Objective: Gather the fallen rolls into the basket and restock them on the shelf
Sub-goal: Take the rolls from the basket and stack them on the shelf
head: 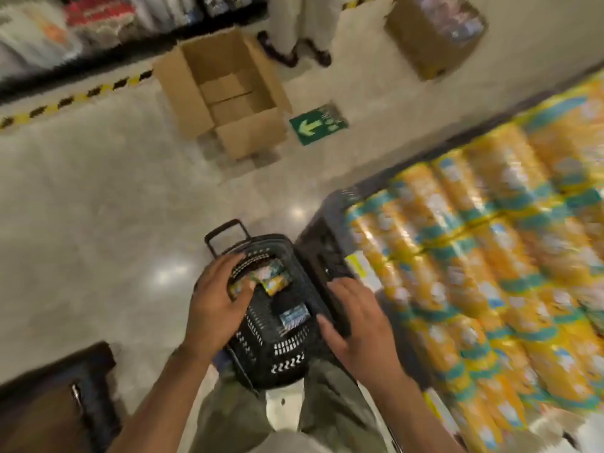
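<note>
A yellow-and-green roll (pixel 240 287) lies at the far end of the black basket (pixel 284 351). The left hand (pixel 219 299) has its fingers clenched round it, and a second roll (pixel 277 282) lies just beside. The right hand (pixel 356 325) hovers at the basket's right rim, fingers spread and released. The basket stands on the floor (pixel 98 207), beside the shelf (pixel 322 243) of stacked rolls (pixel 474 256).

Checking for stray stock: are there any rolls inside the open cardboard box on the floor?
No, the open cardboard box shows only its bare cardboard bottom flaps inside.

Left hand (pixel 217 295) grips roll (pixel 236 285), right hand (pixel 356 317) splayed
</note>
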A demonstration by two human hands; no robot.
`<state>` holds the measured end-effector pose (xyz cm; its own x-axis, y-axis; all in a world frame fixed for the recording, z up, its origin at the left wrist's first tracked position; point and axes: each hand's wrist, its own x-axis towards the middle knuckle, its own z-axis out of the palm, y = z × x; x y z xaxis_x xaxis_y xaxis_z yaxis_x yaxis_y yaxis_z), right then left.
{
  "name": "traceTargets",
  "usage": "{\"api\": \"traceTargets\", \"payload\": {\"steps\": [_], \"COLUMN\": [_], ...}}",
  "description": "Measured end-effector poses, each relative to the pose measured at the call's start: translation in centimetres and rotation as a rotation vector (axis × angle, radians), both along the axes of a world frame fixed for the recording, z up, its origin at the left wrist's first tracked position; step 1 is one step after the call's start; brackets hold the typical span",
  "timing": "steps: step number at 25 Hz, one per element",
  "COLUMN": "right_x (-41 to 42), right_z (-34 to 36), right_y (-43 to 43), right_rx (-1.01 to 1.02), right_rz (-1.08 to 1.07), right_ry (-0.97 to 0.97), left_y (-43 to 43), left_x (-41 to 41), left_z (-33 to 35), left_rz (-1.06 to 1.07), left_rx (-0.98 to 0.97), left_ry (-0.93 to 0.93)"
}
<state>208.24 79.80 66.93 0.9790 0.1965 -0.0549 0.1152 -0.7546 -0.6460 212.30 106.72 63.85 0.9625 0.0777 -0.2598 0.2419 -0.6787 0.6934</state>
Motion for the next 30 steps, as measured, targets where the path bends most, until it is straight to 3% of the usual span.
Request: {"api": "traceTargets", "payload": {"steps": [4, 7, 11, 13, 15, 20, 23, 25, 27, 30], "right_x": [0.8, 1.8, 3.5, 3.3, 2.9, 0.9, 1.0, 0.8, 0.1, -2.0], "right_z": [-19.4, -37.1, -58.7, -65.9, -70.7, -73.6, -72.8, -70.1, -65.6, -54.8], "right_y": [6.3, 7.5, 8.8, 8.9, 8.2, 7.6, 7.0, 7.0, 7.8, 8.8], "right_rx": [-0.056, -0.089, -0.197, -0.24, -0.307, -0.709, -0.583, -0.505, -0.416, -0.238], "right_rz": [0.14, 0.182, 0.231, 0.269, 0.325, 0.493, 0.567, 0.511, 0.319, 0.006], "right_ry": [0.378, 0.558, 0.647, 0.61, 0.553, 0.174, 0.228, 0.381, 0.45, 0.517], "left_y": [2.7, 1.3, -0.1, -0.6, -0.6, 1.8, 2.9, 2.9, 2.8, 2.3], "left_x": [-5.4, -6.2, -5.3, -5.1, -5.8, -6.3, -4.6, -4.6, -4.7, -3.8], "left_z": [-17.4, -32.8, -51.7, -59.0, -64.9, -72.2, -72.3, -69.3, -64.2, -52.0], "left_rz": [0.195, 0.101, 0.265, 0.408, 0.436, 0.183, 0.166, 0.221, 0.315, 0.223], "left_rx": [0.074, 0.15, 0.079, 0.028, 0.098, 0.255, 0.286, 0.206, 0.138, 0.202], "left_ry": [0.229, 0.31, 0.402, 0.388, 0.341, 0.243, 0.269, 0.309, 0.421, 0.518]}}
